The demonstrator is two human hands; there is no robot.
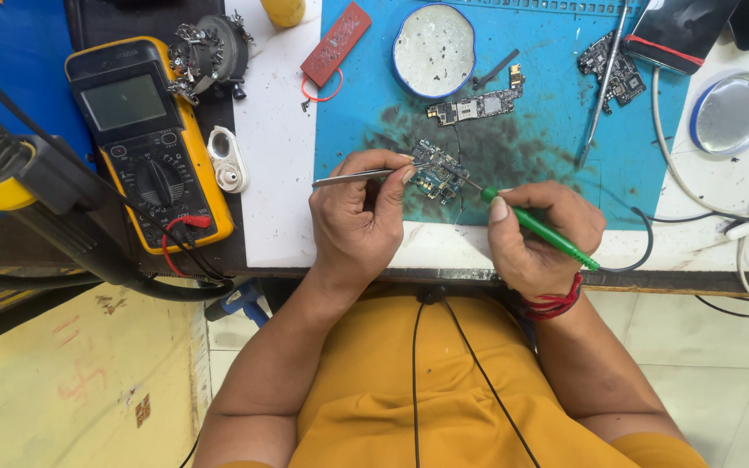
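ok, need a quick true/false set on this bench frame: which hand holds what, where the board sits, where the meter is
1. The left hand holds metal tweezers. True.
2. The right hand holds a red-handled tool. False: it holds a green-handled soldering iron.
3. The small circuit board being worked on lies on the blue mat. True.
4. The yellow multimeter sits to the person's right. False: it sits to the left, off the mat.
5. A round tin lies on the mat beyond the board. True.
6. The board is lifted clear of the bench in the left hand. False: it rests on the mat, with the tweezer tips at it.
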